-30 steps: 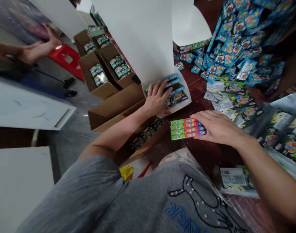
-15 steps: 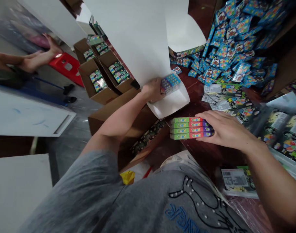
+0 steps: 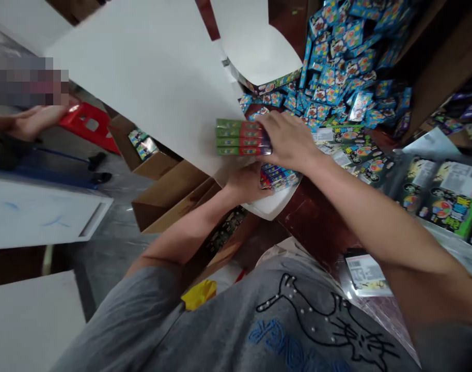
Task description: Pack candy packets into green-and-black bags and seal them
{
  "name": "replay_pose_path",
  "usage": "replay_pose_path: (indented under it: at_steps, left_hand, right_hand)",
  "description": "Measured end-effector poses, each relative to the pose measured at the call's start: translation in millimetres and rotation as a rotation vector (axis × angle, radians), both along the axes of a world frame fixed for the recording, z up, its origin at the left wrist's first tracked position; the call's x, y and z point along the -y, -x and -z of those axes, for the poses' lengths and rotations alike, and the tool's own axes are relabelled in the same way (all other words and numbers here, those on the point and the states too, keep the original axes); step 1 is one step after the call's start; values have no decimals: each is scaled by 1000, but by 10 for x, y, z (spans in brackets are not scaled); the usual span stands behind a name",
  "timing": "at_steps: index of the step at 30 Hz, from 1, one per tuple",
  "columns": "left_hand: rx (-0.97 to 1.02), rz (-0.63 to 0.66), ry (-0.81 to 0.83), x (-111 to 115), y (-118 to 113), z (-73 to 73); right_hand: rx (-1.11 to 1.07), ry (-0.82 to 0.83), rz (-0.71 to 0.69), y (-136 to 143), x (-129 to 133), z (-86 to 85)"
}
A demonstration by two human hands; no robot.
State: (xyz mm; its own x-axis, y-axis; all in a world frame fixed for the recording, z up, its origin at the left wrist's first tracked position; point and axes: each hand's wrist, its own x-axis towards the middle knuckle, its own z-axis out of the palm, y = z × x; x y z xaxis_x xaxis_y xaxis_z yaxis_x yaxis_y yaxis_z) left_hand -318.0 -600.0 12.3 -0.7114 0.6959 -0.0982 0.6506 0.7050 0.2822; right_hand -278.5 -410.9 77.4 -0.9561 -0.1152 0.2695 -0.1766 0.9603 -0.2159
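While your right hand (image 3: 289, 137) hung over the white carton (image 3: 273, 207), its fingers were closed on the right end of a stack of four slim green, red and purple boxes (image 3: 238, 138). The stack pointed left from those fingers, its long axis running roughly left to right, with its green end free. Just on the near side of it was your left hand (image 3: 244, 185), beside the blue-and-red packs (image 3: 279, 177) lying in the carton. Your left fingers were bent at the left end of those packs, but blur made it impossible to tell whether they gripped. Of your two hands, the left was nearer the packs; the right was nearer the stack, which it held.

Closest in the way were your own left hand, on the stack's near side, and the big white panel (image 3: 162, 88), rising behind its free end. Beyond, on the far right of the dark red desk (image 3: 317, 214), small blue boxes (image 3: 336, 77) were heaped, with printed cards (image 3: 362, 154) nearer and clear-wrapped black packages (image 3: 439, 206) farther right. On the left stood an open brown box (image 3: 170, 192); at far left, another person's hand (image 3: 36, 123) was beside a red stool (image 3: 91, 125).
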Motion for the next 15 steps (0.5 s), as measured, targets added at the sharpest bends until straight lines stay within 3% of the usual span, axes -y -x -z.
replay_pose_path:
  at_steps: [4, 9, 13, 15]
  left_hand:
    - [-112, 7, 182, 15, -239, -65]
    - [-237, 46, 166, 15, -409, -47]
    - [-221, 88, 31, 156, -461, 70]
    - [-251, 13, -124, 311, -563, 196]
  right_hand:
    - [34, 31, -49, 280, 164, 125]
    - [108, 19, -244, 355, 47, 182]
    - [197, -121, -248, 382, -69, 209]
    - [235, -193, -239, 395, -56, 221]
